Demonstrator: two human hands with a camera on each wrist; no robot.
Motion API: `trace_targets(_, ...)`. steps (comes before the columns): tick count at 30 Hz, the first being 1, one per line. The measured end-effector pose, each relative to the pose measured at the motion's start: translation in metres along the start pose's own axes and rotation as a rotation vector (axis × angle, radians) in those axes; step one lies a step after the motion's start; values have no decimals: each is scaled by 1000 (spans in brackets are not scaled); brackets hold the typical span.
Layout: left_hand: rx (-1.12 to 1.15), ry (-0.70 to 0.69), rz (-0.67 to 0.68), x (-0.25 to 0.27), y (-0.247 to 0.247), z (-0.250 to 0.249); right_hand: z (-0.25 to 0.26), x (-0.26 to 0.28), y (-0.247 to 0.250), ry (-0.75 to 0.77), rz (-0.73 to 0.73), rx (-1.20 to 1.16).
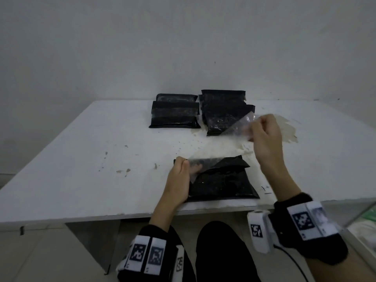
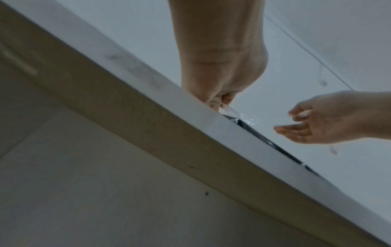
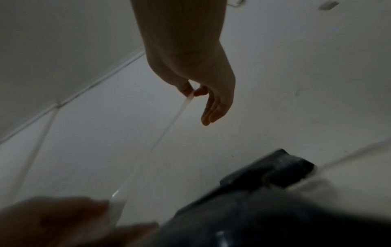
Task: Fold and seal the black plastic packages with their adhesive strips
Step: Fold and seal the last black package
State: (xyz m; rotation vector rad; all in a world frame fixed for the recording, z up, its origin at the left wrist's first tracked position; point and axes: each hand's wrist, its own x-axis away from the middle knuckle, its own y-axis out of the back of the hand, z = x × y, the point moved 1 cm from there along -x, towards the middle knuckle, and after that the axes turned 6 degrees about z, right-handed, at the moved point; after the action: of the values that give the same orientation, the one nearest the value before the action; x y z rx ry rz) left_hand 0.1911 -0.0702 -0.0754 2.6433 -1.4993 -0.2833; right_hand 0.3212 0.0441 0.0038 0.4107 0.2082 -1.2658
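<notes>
Clear film, the liner strip (image 1: 230,131), runs taut from my left hand (image 1: 179,180) to my right hand (image 1: 264,137). Left fingers curl on the near package (image 1: 221,180) at the table (image 1: 81,159) front edge, pinching the strip's left end; right thumb and forefinger pinch its far end, the other fingers loose. Risk: the stretched film could tear or spring back onto exposed adhesive if pulled unevenly. Only the head view shows the two stacks (image 1: 175,110) behind; the right wrist view shows the pinch itself.
</notes>
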Motion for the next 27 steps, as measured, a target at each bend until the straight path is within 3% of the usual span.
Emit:
trace_targets(6,-62,56,181,-15,17,-5,-56,29,-5,-317,-111,-133)
trace_targets(10,-38,60,232,-24,29,-13,-69,36,-9,-296,-190,-133)
trace_targets(27,100,132,24,-24,44,8,-98,45,-6,-173,-203,-16)
